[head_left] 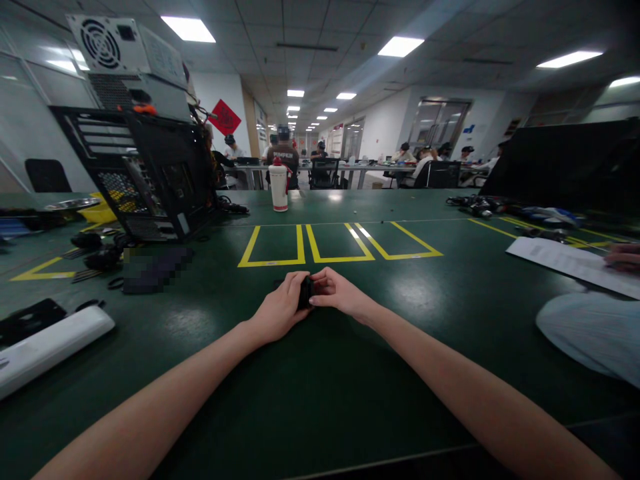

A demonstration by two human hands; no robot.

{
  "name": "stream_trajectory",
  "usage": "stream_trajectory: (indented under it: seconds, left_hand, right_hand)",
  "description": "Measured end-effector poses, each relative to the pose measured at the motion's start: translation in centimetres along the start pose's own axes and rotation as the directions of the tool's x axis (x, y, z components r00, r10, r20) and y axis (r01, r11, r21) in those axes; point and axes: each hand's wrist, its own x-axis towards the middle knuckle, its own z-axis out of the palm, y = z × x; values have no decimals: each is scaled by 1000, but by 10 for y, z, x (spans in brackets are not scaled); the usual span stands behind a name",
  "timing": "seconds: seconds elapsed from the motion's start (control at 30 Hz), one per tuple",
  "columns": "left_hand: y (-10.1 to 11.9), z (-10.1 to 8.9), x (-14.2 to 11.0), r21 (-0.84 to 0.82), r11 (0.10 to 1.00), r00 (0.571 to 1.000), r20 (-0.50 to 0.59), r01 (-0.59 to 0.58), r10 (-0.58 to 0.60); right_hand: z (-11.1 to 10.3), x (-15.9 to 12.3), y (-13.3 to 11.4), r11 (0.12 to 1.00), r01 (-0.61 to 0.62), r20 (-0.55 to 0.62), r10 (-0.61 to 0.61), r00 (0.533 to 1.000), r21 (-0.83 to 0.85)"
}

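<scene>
Both of my hands meet over the green table (310,373), just in front of the yellow taped outlines (345,259). Between them is a small black object (305,293), mostly covered by fingers, so its kind does not show. My left hand (281,308) is closed around its left side, fingers over the top. From the right, my right hand (343,293) pinches it with thumb and fingertips.
At the left stand an open black computer case (150,173) with power supplies (125,47) on top, and a long white object (55,347). A white tumbler (279,187) stands ahead. To the right are papers (575,263), a neighbour's hand (625,257) and sleeve (595,330).
</scene>
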Motion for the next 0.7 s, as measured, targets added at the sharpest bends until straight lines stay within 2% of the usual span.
stream_trajectory:
  seconds: [0.13,0.27,0.4,0.5,0.7]
  left_hand:
    - [-1,1,0,0,1000,1000,3,1,-1]
    - [0,0,0,-9,1000,1000,-13,-12,12]
    - [2,-2,0,-6,1000,1000,4,-12,12]
    - [1,-1,0,0,1000,1000,1,-8,8]
    - [-1,3,1,-1,1000,1000,-13,10,-10]
  right_hand:
    - [0,-4,-1,999,29,23,-29,999,-13]
    - [1,-4,-1,996,50,-25,-51,998,-70]
    - [0,-1,0,997,-7,-45,3,999,-78]
    - [-1,0,0,998,-24,-17,24,1000,-56]
    - [0,-2,0,999,46,29,-45,999,-5]
